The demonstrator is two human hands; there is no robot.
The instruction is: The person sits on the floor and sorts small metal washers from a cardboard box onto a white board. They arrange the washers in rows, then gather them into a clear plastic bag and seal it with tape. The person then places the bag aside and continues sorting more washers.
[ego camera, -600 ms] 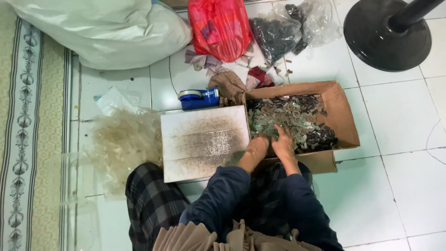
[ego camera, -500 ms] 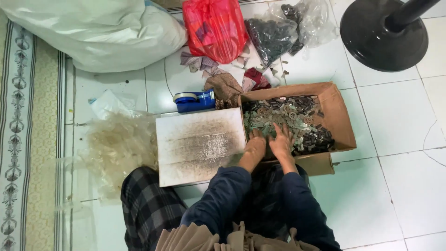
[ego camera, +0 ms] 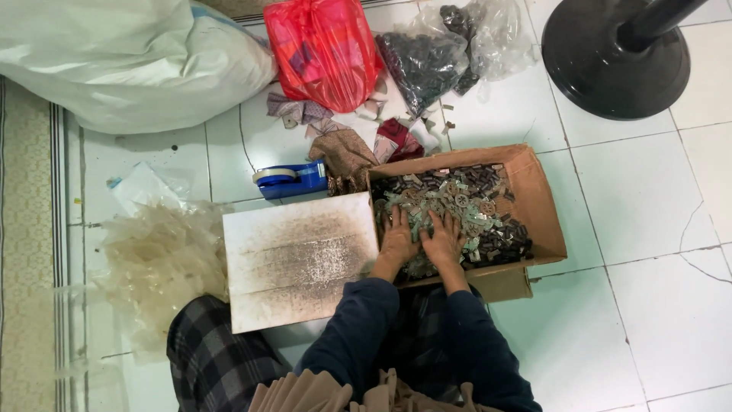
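- Left hand (ego camera: 398,238) lies palm down on the heap of small parts (ego camera: 457,206) in the box (ego camera: 543,200), fingers spread and flat, pressed into the pieces; whether they pinch any piece cannot be told.
- Right hand (ego camera: 444,243) lies just beside it, thumbs nearly touching, fingers also spread and sunk a little among the parts; no grip can be made out.
- The parts, grey-green and dark brown, fill the box ahead of and to the right of the fingertips, the darker pieces lying along the far and right edges.
- The box is open cardboard, its near wall under both wrists, one flap folded down towards the person.
- A white board (ego camera: 301,259), smudged dark across its middle, lies flat just left of the left hand, its edge against the box.
- A blue tape dispenser (ego camera: 291,180) sits beyond the board, left of the fingers.
- Brown and red cloth scraps (ego camera: 358,149) lie just past the far left corner of the box.
- A red bag (ego camera: 324,49) and a clear bag (ego camera: 446,53) of dark pieces lie further beyond.
- A pile of clear film (ego camera: 156,255) lies well left of the board.
- A white sack (ego camera: 114,61) lies at far left, a black fan base (ego camera: 610,65) at far right.
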